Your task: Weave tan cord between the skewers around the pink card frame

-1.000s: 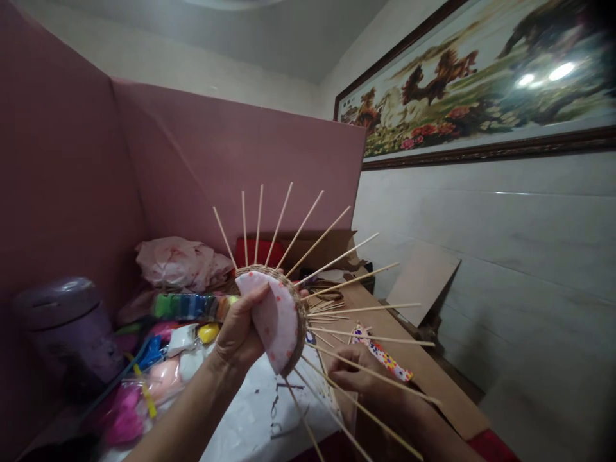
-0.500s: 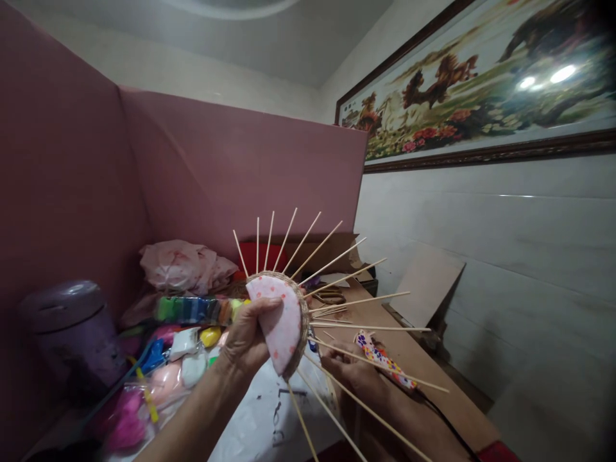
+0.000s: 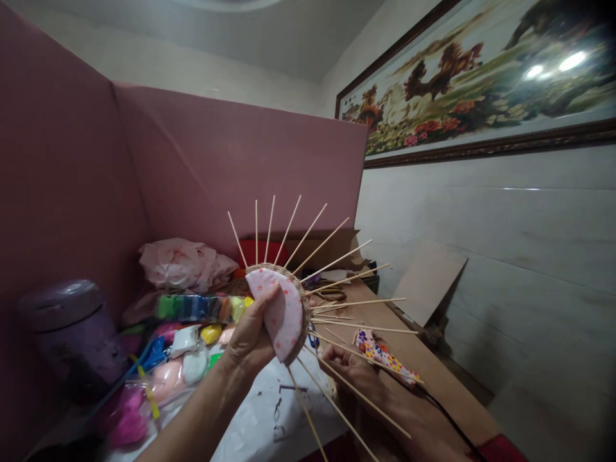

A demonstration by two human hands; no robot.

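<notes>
My left hand (image 3: 255, 333) grips a half-round piece (image 3: 283, 314) covered in pale pink cloth with small red spots, the thumb on its face. Woven straw-coloured cord (image 3: 306, 301) edges its curve. Thin wooden sticks (image 3: 321, 237) fan out from that edge, upward, rightward and down toward me. Behind the lower right sticks is my right hand (image 3: 349, 367), its fingers curled and pinched together close to the rim. Whatever they hold, if anything, is hidden. Just beyond it lies a flower-patterned object (image 3: 385, 359) with a black cord.
Scissors (image 3: 332, 294) and loose stick pieces lie on the brown board (image 3: 433, 385). Packets of coloured clay (image 3: 192, 366) cover the left side, beside a lilac lidded container (image 3: 72, 340). Pink panels (image 3: 240, 160) stand at the back and left; a tiled wall (image 3: 529, 244) is right.
The half-round piece has turned and tilted slightly in my left hand, so the upper stick tips reach higher. My right hand stays near the rim, its fingers still curled.
</notes>
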